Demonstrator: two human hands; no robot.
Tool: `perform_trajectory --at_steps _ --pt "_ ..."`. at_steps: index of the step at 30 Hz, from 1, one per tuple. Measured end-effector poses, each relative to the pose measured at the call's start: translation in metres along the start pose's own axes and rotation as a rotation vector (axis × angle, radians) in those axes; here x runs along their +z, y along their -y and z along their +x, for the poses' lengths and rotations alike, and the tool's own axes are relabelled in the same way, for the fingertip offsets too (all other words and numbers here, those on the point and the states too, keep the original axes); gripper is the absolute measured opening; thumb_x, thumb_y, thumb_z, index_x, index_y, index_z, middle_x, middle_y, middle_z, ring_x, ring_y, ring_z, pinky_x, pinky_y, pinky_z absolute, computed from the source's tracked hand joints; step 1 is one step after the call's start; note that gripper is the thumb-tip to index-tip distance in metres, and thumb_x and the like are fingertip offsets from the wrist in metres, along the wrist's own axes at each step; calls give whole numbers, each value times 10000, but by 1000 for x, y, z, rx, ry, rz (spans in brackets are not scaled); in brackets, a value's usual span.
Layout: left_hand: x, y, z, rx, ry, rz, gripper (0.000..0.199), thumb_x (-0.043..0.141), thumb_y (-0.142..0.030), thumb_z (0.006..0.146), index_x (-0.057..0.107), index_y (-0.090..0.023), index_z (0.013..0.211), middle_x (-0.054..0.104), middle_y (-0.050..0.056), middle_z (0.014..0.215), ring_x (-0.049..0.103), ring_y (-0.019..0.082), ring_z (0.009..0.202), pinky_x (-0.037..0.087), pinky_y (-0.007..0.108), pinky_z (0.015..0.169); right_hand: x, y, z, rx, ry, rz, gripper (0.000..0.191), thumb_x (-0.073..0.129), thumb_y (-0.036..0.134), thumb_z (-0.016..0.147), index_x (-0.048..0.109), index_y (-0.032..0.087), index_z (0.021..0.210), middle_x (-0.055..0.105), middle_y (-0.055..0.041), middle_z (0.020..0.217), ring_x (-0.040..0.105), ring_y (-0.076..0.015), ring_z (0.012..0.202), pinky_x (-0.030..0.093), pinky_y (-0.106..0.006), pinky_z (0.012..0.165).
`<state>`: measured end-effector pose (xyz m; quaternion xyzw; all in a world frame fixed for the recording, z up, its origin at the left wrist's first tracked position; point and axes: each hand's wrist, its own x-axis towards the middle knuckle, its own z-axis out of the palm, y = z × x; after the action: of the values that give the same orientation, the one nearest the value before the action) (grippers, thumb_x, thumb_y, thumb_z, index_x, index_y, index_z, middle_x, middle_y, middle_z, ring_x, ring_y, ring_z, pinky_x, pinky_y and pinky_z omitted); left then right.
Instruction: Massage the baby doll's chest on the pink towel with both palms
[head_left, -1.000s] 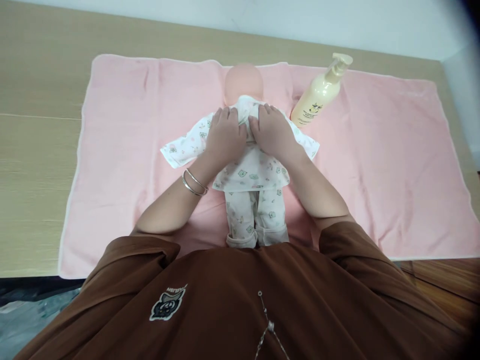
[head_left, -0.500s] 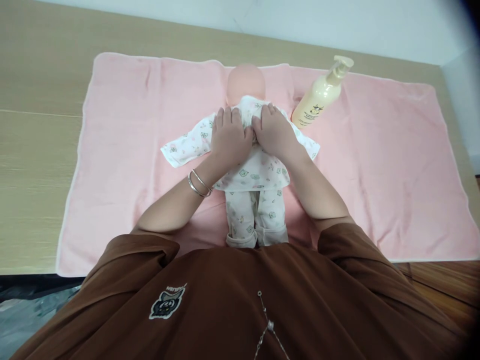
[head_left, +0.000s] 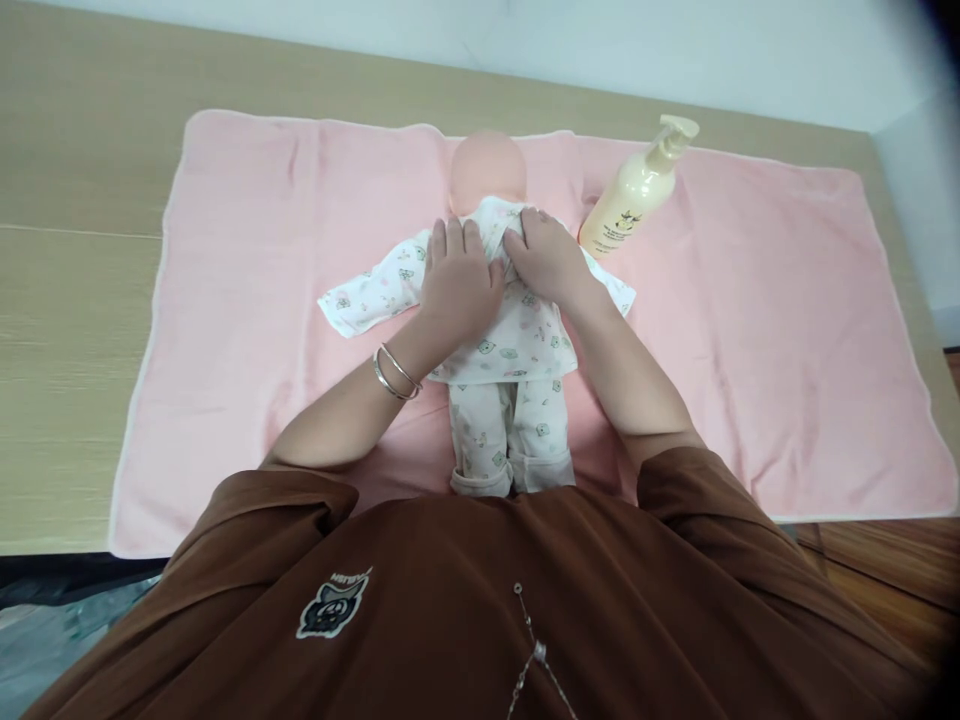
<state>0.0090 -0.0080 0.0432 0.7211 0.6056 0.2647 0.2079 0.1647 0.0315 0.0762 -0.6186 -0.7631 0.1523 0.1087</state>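
Observation:
A baby doll [head_left: 489, 172] lies lengthwise before me, its smooth, bald head pointing away; no face shows. It wears a white printed top [head_left: 517, 335] and matching printed trousers [head_left: 480, 430], whose lower ends meet my brown shirt. My left hand [head_left: 461, 285] rests flat on the left side of the doll's upper body, fingers stretched out, with two silver bangles [head_left: 396, 372] on the wrist. On the other side, my right hand [head_left: 551, 258] lies over the top near the shoulder, thumb apart from the fingers, its fingertips partly out of sight. Cloth is wrinkled between my hands.
Under the doll spreads a pink blanket [head_left: 765, 330] on a light wooden table [head_left: 75, 300]. A cream pump bottle [head_left: 634, 195] lies tilted in view just right of the doll's shoulder. A white wall [head_left: 637, 50] rises behind the table.
My right hand's fingers have drawn slightly closer together, and the cloth between my hands has shifted a little. My left hand keeps nearly the same place. The whole view has moved slightly.

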Motion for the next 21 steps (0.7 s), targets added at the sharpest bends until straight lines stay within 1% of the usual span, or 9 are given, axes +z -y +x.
perform_trajectory --at_steps 2,5,7,8,10,13,15,18,21 --pt "2 7 9 9 -21 6 702 384 -662 1049 531 -147 1504 486 218 1674 328 435 1653 195 627 1425 3 3 -5 -32 1 -32 494 303 291 1122 579 -13 1398 631 -256 1484 530 -393 1506 375 -584 1327" --pt "2 27 28 5 3 0 594 289 -587 1074 638 -180 1329 650 232 1451 490 441 1533 334 677 1346 0 17 -23 -61 47 -62 605 373 309 1105 419 -82 1564 432 -296 1687 347 -415 1645 263 -588 1394" --pt "2 36 36 6 50 -1 599 233 -556 1077 659 -180 1265 689 239 1348 535 454 1482 376 712 1299 -6 25 -33 -73 99 -50 639 443 299 1074 383 -72 1591 371 -291 1728 290 -413 1674 266 -598 1396" --pt "2 37 38 11 65 3 617 211 -553 1075 659 -174 1266 686 245 1348 527 461 1487 363 725 1300 -9 27 -36 -72 115 -38 609 458 283 1060 421 -49 1569 396 -279 1717 308 -409 1666 297 -603 1383" --pt "1 34 34 12 56 15 661 180 -562 1073 640 -160 1325 647 252 1439 464 464 1543 285 726 1344 -13 26 -35 -55 110 -5 485 447 250 1046 537 21 1463 513 -245 1632 423 -396 1598 391 -602 1327" --pt "-1 16 18 -17 20 37 700 238 -591 1072 551 -121 1485 517 245 1633 351 440 1634 195 658 1411 -11 15 -21 -4 52 31 368 398 253 1066 626 90 1303 642 -208 1464 569 -371 1452 487 -572 1238" --pt "-4 1 5 -24 21 50 723 330 -594 1066 474 -92 1566 430 236 1716 296 428 1671 181 617 1430 -7 6 -10 21 17 36 389 370 288 1093 634 82 1292 668 -211 1416 596 -364 1415 490 -552 1229" --pt "-7 -14 -7 -17 31 66 727 409 -551 1061 432 -59 1596 371 249 1754 252 435 1692 171 623 1431 0 0 0 18 -6 22 439 328 284 1109 624 46 1329 668 -226 1427 592 -356 1431 451 -535 1267" --pt "-6 -10 -5 -6 21 58 675 424 -503 1058 463 -58 1564 407 258 1727 273 437 1682 192 633 1424 4 1 0 -5 -7 -33 488 289 243 1102 576 -10 1404 593 -260 1540 501 -380 1536 368 -562 1329"
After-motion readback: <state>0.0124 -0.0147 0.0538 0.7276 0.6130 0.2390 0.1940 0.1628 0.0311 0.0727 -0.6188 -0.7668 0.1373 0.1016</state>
